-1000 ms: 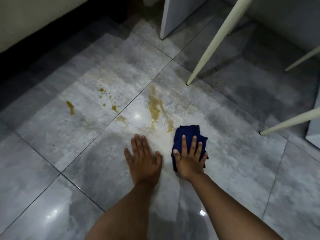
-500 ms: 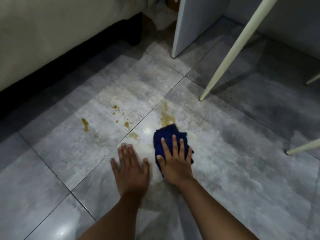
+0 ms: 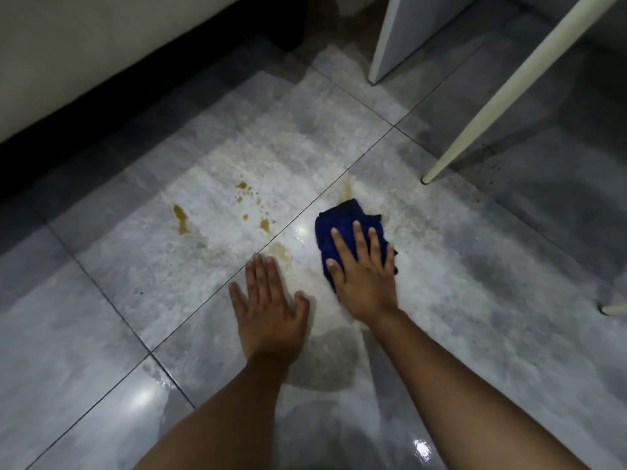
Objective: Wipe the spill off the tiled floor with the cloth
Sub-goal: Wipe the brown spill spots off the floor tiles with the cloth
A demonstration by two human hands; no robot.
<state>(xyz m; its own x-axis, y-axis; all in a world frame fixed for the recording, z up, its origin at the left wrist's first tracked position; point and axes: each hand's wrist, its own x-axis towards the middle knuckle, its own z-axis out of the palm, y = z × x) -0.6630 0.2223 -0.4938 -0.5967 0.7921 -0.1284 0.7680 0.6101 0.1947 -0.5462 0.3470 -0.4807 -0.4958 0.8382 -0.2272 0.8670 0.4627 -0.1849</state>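
A crumpled dark blue cloth (image 3: 339, 220) lies on the grey tiled floor (image 3: 492, 300), pressed flat under my right hand (image 3: 364, 273), whose fingers spread over it. The cloth covers most of a yellow-brown spill streak; a faint tip (image 3: 346, 191) shows just beyond it. More spill marks sit to the left: a blotch (image 3: 180, 218), small drops (image 3: 252, 205) and a pale smear (image 3: 280, 250). My left hand (image 3: 268, 303) rests flat on the floor beside the right, fingers apart, holding nothing.
A cream furniture leg (image 3: 502, 96) slants down to the floor at the right rear; another leg tip (image 3: 614, 308) shows at the right edge. A grey panel (image 3: 407, 35) stands behind. A pale furniture base with a dark gap (image 3: 101, 106) runs along the left.
My right hand has pushed the cloth forward over the long yellow streak, which is now mostly covered. My left hand stays planted on the floor. The view has shifted.
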